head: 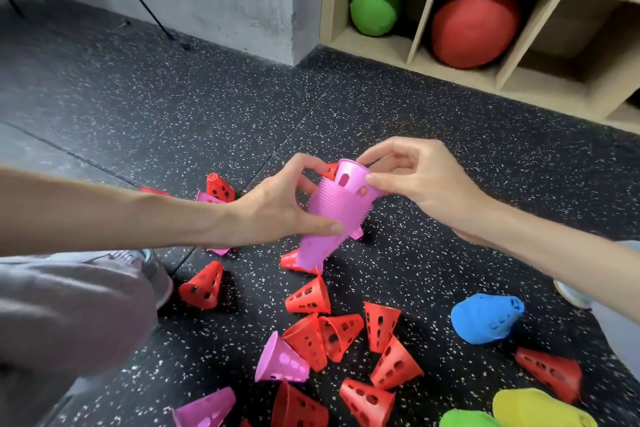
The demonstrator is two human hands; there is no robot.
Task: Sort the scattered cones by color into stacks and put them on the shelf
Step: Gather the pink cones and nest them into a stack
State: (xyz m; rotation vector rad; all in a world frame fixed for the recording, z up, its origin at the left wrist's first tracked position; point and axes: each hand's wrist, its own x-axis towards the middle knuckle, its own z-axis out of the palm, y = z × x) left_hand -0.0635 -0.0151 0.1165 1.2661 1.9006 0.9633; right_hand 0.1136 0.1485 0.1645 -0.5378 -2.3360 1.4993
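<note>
**Pink cone stack: light, thin, springy plastic**

Pink cone stack [332, 215] is held above the floor [173, 107]. Our left hand [277, 208] wraps its ribbed middle; our right hand [412, 173] pinches the top cone. We judge the rims the best hold.

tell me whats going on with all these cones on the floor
A person is sorting cones by color. The left hand grips a pink stack while the right hand pinches its top cone. Loose red cones and a few pink cones still lie on the floor; blue, yellow and green stacks lie nearby. None is on the shelf yet.
</note>
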